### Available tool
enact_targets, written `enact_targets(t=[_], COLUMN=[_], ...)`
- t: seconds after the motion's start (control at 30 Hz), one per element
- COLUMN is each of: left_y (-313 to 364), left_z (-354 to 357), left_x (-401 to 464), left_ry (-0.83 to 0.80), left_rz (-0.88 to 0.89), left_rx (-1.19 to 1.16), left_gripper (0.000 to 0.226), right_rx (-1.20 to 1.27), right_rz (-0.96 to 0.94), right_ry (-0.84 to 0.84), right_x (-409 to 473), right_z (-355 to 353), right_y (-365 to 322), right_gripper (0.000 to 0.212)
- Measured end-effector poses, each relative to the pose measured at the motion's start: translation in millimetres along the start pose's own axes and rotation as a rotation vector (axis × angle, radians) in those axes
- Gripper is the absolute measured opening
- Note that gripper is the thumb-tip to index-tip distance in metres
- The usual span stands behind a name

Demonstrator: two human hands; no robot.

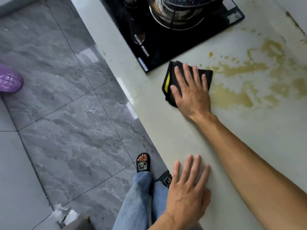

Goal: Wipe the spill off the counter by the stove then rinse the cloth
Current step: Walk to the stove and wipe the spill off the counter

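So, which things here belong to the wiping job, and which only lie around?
Job: black cloth under the right hand; yellowish spill; counter.
Lying about: stove, pot, purple object on the floor.

Folded black cloth, yellow stripe, flat beside brownish spill on counter

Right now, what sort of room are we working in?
Most likely a home kitchen: a black gas stove with a pot is set into a pale counter, above a grey tiled floor.
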State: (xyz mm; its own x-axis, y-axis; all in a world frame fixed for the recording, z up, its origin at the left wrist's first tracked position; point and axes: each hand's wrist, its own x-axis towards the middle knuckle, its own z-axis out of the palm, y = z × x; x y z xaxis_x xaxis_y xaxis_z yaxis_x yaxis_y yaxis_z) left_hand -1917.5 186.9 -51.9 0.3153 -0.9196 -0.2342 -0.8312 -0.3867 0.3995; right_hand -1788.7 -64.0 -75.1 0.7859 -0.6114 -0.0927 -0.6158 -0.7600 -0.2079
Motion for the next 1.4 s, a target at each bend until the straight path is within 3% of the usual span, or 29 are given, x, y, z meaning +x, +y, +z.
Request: enact_targets(t=[0.13,0.33,0.47,0.53,0.73,0.9,1.03,1.17,1.27,1.4], left_y=[-2,-3,-3,-5,-6,-7,-6,-5,-6,-6], left_z=[-1,0,8,13,18,24,23,23,24,21], left_x=[1,1,-1,-1,-2,-5,-4,-4,-2,-1], left_ry=[0.031,-0.016,0.051,0.077,0.078,0.066,0.076,0.090,0.108,0.146], left_rz=[0.021,0.038,0.053,0.069,0.080,0.062,0.055,0.062,0.058,0.048], left_rx=[0.031,0.029,0.011,0.033,0.027,0.018,0.033,0.049,0.060,0.061], left_gripper=[0.073,0.077,0.078,0.077,0.071,0.074,0.074,0.074,0.074,0.074], right_rx=[-0.014,-0.073,-0.035,-0.041,-0.070,-0.057,-0.065,-0.052,-0.071,-0.070], right_rz=[0.109,-0.078,0.275,0.367,0.048,0.341,0.531,0.323,0.166,0.354], right_ry=[0.026,-0.093,0.044,0.083,-0.019,0.015,0.099,0.074,0.020,0.045], right_x=[-47,-115,-71,-57,-150,-143,-83,-99,-145,-144], right_z=[-6,-12,-20,-17,-6,-29,-28,-15,-12,-23], right_y=[31,82,90,72,90,144,123,96,115,152], right_gripper=[0.065,0.065,0.063,0.064,0.065,0.064,0.065,0.065,0.064,0.064])
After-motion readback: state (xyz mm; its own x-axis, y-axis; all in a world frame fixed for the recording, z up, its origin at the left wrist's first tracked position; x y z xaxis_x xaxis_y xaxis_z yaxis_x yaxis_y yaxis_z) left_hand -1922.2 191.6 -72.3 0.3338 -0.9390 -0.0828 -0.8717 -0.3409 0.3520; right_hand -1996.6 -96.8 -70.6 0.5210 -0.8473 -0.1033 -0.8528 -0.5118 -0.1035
